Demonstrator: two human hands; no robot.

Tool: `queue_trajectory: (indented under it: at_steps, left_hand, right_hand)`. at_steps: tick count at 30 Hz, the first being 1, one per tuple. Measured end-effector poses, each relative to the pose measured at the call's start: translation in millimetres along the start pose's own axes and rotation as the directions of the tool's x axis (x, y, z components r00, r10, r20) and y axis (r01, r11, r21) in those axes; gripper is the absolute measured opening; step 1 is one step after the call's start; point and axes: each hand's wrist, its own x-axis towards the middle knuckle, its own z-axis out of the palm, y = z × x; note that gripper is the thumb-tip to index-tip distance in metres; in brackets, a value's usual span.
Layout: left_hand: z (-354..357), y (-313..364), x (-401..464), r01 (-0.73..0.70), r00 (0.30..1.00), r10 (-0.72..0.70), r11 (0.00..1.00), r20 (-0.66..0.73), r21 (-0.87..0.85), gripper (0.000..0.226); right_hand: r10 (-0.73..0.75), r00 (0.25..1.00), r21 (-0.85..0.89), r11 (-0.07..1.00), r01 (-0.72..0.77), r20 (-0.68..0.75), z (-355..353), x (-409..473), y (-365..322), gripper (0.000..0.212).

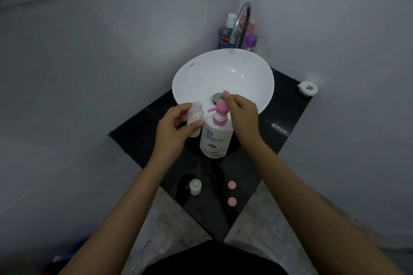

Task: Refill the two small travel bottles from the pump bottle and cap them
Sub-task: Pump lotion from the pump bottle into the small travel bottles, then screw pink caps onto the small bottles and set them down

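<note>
On the black tabletop (277,127) before the white basin (196,73), the left hand (172,131) has its grip wrapped round an uncapped travel bottle (194,118) beside the pump bottle (215,138), whose pink pump head (221,107) the right hand (242,111) presses loosely, while the second travel bottle (195,187) and two pink caps (231,185) stand nearer the person.

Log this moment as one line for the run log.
step: filling first bottle | left hand: holds open bottle at pump bottle spout | right hand: on pump | uncapped: second bottle, two caps

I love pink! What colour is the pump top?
Pink. The pump top shows best in the head view.
</note>
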Motion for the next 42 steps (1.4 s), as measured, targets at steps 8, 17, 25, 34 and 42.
queue_trajectory:
  at_steps: [8,17,25,34,42]
  left_hand:
    - [5,-15,-43,0.084,0.988,-0.077,0.995,0.137,-0.05,0.041]
    - [10,-45,-80,0.187,0.961,-0.199,0.979,0.19,0.081,0.041]
    - [7,-46,-86,0.214,0.954,-0.229,0.972,0.194,0.096,0.042]
    - [11,-39,-83,0.21,0.944,-0.238,0.968,0.23,0.138,0.044]
    - [12,-31,-79,0.223,0.953,-0.228,0.974,0.202,0.049,0.044]
  right_hand:
    - [-0.012,0.99,-0.091,0.996,-0.001,-0.142,-47,-63,45,0.012]
    - [0.289,0.949,-0.707,0.697,-0.121,0.123,-43,-104,142,0.04]
    - [0.454,0.865,-0.811,0.576,-0.1,0.216,-33,-97,156,0.035]
    - [0.479,0.86,-0.704,0.671,-0.232,0.173,-39,-95,162,0.022]
    - [0.434,0.889,-0.311,0.873,-0.375,0.146,-52,-90,111,0.006]
